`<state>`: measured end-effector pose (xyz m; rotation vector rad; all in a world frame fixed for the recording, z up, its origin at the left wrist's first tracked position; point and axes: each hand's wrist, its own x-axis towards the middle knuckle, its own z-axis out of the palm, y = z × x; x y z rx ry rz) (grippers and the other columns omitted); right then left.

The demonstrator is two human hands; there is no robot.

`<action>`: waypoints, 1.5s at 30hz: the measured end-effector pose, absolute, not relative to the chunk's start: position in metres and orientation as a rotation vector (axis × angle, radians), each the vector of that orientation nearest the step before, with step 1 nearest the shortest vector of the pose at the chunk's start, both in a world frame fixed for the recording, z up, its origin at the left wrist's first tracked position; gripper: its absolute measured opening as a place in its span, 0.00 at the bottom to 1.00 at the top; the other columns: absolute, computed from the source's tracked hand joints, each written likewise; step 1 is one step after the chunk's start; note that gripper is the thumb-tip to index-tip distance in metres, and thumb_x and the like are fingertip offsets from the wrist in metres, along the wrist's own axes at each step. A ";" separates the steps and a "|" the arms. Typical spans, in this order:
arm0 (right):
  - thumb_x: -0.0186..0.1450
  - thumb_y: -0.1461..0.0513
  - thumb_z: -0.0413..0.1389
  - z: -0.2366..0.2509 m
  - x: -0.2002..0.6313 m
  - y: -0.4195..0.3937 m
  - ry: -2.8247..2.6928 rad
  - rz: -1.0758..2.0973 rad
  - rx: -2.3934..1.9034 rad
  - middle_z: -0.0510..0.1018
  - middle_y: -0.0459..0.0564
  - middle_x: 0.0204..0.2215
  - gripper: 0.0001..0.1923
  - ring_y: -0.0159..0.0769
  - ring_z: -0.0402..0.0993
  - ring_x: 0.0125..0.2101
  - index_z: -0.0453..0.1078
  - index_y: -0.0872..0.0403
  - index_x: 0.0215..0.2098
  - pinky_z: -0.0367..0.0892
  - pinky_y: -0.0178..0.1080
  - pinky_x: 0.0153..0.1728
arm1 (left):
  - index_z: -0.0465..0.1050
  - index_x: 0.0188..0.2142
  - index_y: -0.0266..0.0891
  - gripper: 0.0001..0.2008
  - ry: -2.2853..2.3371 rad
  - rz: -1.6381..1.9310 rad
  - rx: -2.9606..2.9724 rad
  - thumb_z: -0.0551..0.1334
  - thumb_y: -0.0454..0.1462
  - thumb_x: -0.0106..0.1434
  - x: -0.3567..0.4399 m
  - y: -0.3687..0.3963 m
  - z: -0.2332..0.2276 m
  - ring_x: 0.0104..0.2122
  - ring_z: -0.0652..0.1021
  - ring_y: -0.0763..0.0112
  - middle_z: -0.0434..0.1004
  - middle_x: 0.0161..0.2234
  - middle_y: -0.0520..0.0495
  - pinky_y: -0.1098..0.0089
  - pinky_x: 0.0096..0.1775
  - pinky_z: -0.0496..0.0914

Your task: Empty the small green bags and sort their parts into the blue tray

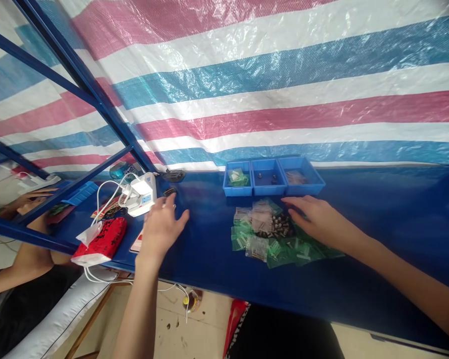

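My left hand (162, 224) is over the blue table with its fingers apart, beside the white power strip. Just past its fingertips is a small dark object (169, 191), too small to name. A phone-like flat thing (136, 243) shows partly from under this hand. My right hand (316, 219) reaches in at the right edge of a pile, fingers stretched out and nothing visible in them. In that pile, small green plastic bags (280, 253) and clear bags (257, 248) of small parts surround loose metal screw-like pieces (277, 225).
Behind the pile stand three joined blue bins: a left bin (238, 190) with green bags, a middle bin (269, 189) with a few small pieces, a right bin (305, 189) with clear bags. A power strip (144, 192), red tissue pack (110, 239) and blue frame (97, 99) are left, near another person's arm (37, 244).
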<state>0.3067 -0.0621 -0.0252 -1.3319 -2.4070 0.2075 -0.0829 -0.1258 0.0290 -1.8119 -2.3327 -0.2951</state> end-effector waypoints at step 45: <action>0.69 0.56 0.56 -0.002 0.295 -0.071 -1.791 0.681 -1.124 0.83 0.52 0.47 0.13 0.46 0.81 0.41 0.81 0.48 0.45 0.79 0.48 0.42 | 0.60 0.61 0.42 0.19 -1.192 -0.741 -2.820 0.56 0.40 0.73 0.063 -0.049 -0.008 0.46 0.78 0.59 0.73 0.52 0.42 0.67 0.35 0.73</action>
